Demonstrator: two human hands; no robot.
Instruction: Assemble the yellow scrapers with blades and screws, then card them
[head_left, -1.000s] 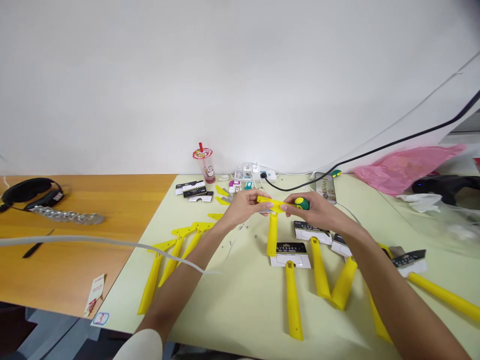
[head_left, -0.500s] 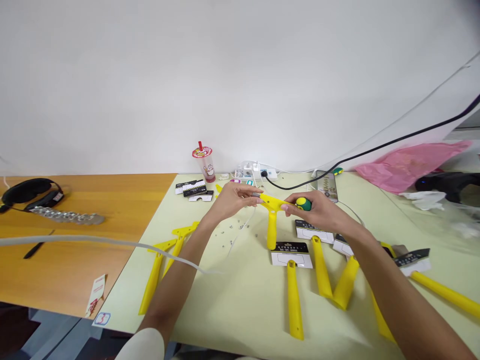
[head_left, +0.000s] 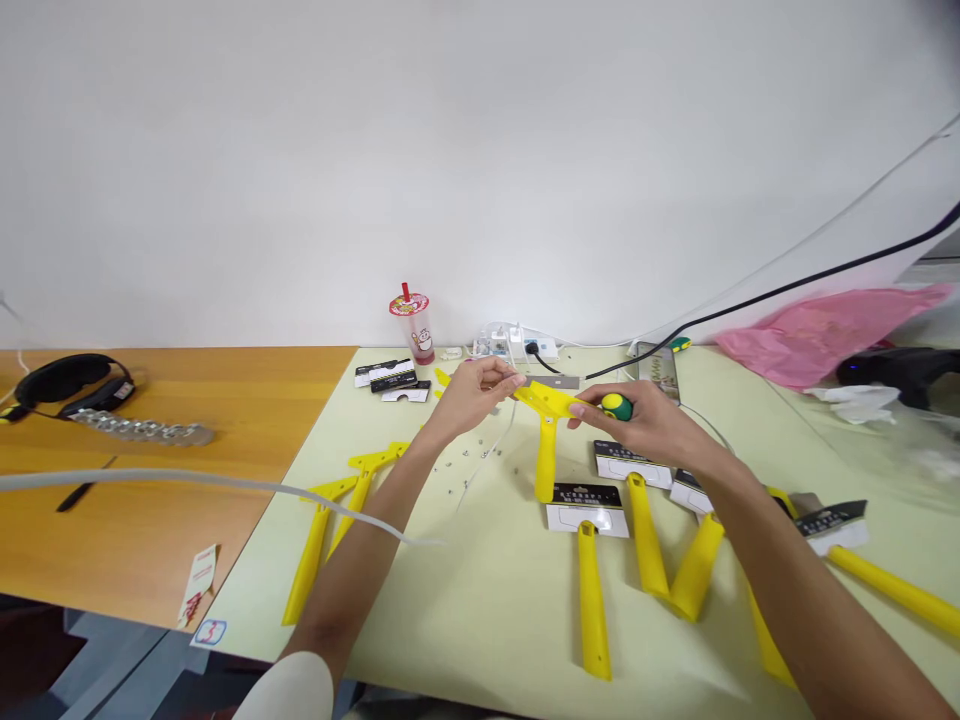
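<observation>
Both hands hold a yellow scraper [head_left: 546, 462] above the table, its handle pointing down. A flat grey metal blade [head_left: 555, 381] shows along the far side of its T-shaped head. My left hand [head_left: 474, 398] pinches at the left end of the head; whether the fingertips also grip the blade is hard to tell. My right hand [head_left: 646, 418] closes on the right end and also keeps a green and yellow screwdriver [head_left: 617, 406] in the palm, its shaft hidden. Small metal screws [head_left: 465, 454] lie scattered below the left hand.
Several yellow handles [head_left: 592, 610] and black-and-white cards [head_left: 587, 508] lie to the right. Yellow scraper frames [head_left: 307, 565] lie left. At the back stand a drink cup [head_left: 418, 335] and power strip [head_left: 544, 349]; a phone [head_left: 660, 372] and pink bag [head_left: 817, 335] lie right.
The scraper head has tilted, and the grey blade now shows behind it, where before only a grey bit showed at my left fingertips. My right hand keeps the screwdriver.
</observation>
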